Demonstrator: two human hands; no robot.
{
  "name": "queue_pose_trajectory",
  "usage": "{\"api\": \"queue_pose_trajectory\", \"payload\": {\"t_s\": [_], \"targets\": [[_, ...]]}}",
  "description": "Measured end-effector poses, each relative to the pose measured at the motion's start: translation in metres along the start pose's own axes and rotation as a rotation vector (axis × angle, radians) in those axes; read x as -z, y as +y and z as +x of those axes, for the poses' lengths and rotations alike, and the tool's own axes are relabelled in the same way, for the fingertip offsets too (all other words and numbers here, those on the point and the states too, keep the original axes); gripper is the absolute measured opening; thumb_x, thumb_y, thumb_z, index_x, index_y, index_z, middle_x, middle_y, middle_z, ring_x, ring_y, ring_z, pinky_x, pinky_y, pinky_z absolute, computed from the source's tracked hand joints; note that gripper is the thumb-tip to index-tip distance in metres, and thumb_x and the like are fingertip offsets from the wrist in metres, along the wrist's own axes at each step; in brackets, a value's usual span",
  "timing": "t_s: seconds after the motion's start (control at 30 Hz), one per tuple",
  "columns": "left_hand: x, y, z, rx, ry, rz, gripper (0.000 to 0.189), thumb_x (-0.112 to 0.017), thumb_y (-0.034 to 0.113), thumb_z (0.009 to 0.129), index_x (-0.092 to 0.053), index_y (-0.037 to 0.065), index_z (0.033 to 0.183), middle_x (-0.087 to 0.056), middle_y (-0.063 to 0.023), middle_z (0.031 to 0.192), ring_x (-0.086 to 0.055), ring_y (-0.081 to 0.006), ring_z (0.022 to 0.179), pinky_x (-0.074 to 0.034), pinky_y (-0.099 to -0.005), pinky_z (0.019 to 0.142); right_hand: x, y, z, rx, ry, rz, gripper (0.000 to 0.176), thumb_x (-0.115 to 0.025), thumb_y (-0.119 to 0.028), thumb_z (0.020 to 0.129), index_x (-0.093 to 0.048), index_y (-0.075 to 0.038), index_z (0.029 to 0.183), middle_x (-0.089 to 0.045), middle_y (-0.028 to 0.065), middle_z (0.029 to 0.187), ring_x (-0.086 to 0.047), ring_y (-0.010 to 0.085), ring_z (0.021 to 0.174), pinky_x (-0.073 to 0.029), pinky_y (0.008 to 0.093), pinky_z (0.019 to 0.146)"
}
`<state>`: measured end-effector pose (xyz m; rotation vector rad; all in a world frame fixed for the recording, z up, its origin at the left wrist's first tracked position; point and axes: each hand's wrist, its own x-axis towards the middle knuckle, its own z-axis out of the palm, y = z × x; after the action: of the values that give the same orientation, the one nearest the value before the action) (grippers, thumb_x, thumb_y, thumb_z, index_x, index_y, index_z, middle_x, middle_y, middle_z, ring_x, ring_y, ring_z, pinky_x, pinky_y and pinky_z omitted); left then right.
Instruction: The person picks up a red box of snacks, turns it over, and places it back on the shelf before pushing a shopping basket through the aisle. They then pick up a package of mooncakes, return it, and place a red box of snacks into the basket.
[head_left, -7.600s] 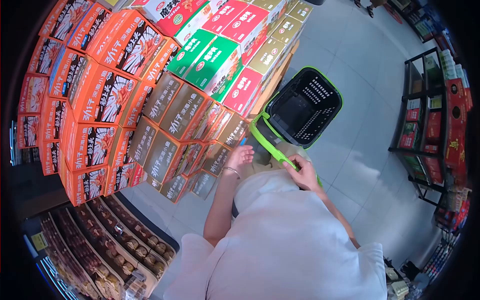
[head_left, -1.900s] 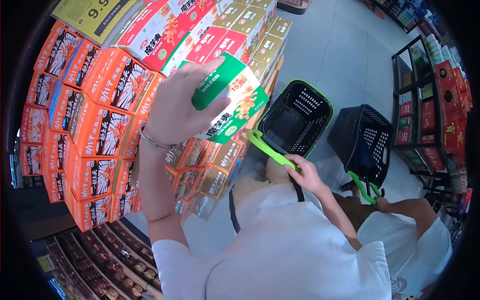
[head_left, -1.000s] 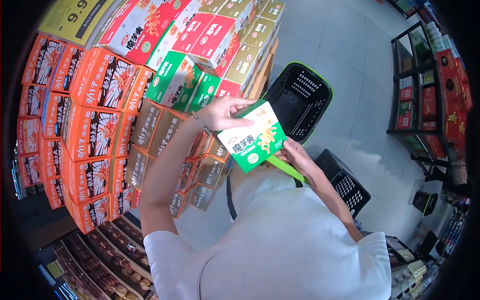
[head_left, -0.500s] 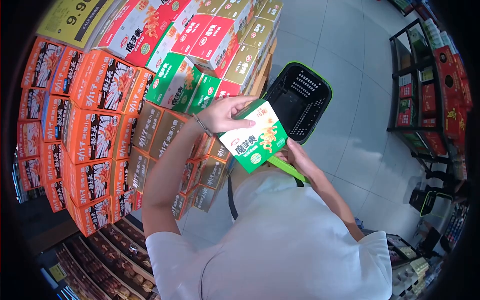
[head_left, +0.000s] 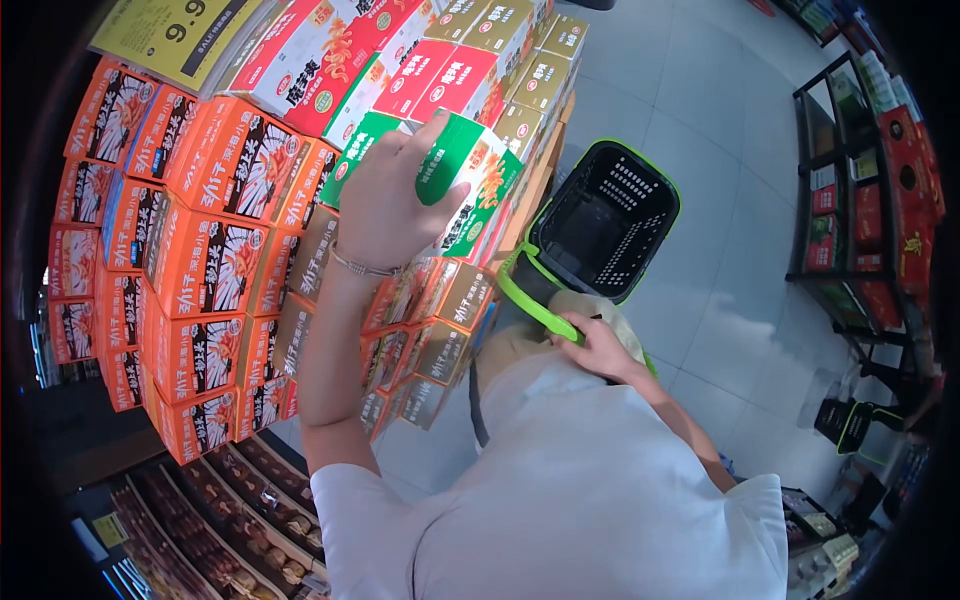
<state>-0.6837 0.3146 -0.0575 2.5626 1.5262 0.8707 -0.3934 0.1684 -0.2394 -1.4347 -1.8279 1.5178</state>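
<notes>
A green and white box is gripped in my left hand, which wears a bracelet at the wrist. The box is over the top layer of the display, beside red boxes and another green box. At the lower right, my right hand is closed round the bright green handle of a black shopping basket. The basket has a green rim and hangs or stands beside the display; which one I cannot tell.
Orange boxes are stacked at the left, below a yellow price sign. Gold boxes line the display's edge. A black shelf rack stands at the right across the tiled floor. Packaged food fills low shelves.
The green and white box has moved up and left in my left hand, over the display. My right hand has let go of the box and taken the basket's handle.
</notes>
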Motion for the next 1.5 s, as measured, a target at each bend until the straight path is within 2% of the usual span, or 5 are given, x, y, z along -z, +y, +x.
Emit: {"api": "queue_pose_trajectory", "payload": {"t_s": [0.17, 0.23, 0.77, 1.23, 1.5], "targets": [[0.011, -0.006, -0.005, 0.04, 0.003, 0.089, 0.066, -0.075, 0.023, 0.078, -0.048, 0.01, 0.137, -0.06, -0.0092, 0.093, -0.059, -0.0261, 0.087, -0.049, -0.0373, 0.076, -0.002, 0.004, 0.001, 0.03, 0.024, 0.011, 0.034, -0.065, -0.026, 0.083, -0.062, -0.004, 0.109, -0.065, 0.0192, 0.078, -0.065, 0.034, 0.073, -0.049, 0.0401, 0.067], [0.007, -0.011, -0.006, 0.087, -0.02, 0.068, 0.063, -0.073, 0.03, 0.076, -0.053, 0.01, 0.132, -0.059, -0.0138, 0.092, -0.06, -0.0307, 0.088, -0.051, -0.0408, 0.073, -0.002, 0.004, 0.001, 0.016, 0.04, -0.037, 0.034, -0.065, -0.026, 0.083, -0.063, -0.004, 0.109, -0.065, 0.0189, 0.077, -0.065, 0.0338, 0.072, -0.049, 0.0403, 0.067], [-0.002, -0.016, -0.006, 0.136, -0.12, 0.27, 0.067, -0.069, 0.031, 0.082, -0.045, 0.007, 0.139, -0.055, -0.0155, 0.084, -0.057, -0.0332, 0.085, -0.048, -0.0422, 0.074, -0.007, 0.007, 0.0, 0.033, 0.067, -0.061, 0.033, -0.066, -0.026, 0.082, -0.063, -0.005, 0.107, -0.065, 0.0183, 0.075, -0.065, 0.0346, 0.069, -0.049, 0.0416, 0.065], [-0.032, -0.032, -0.009, 0.333, -0.179, 0.301, 0.071, -0.076, 0.028, 0.072, -0.047, 0.006, 0.133, -0.054, -0.0159, 0.098, -0.06, -0.0305, 0.092, -0.053, -0.0423, 0.072, -0.006, -0.002, -0.003, 0.019, 0.095, -0.113, 0.033, -0.065, -0.028, 0.083, -0.063, -0.004, 0.105, -0.064, 0.0184, 0.071, -0.064, 0.0347, 0.067, -0.049, 0.0417, 0.063], [-0.037, -0.039, -0.012, 0.218, -0.131, 0.425, 0.068, -0.075, 0.03, 0.072, -0.05, 0.005, 0.13, -0.053, -0.0166, 0.097, -0.057, -0.034, 0.093, -0.053, -0.0428, 0.073, -0.007, -0.001, -0.004, 0.01, 0.075, -0.094, 0.034, -0.065, -0.028, 0.083, -0.063, -0.004, 0.106, -0.064, 0.019, 0.071, -0.065, 0.0349, 0.067, -0.049, 0.0419, 0.063]]}}
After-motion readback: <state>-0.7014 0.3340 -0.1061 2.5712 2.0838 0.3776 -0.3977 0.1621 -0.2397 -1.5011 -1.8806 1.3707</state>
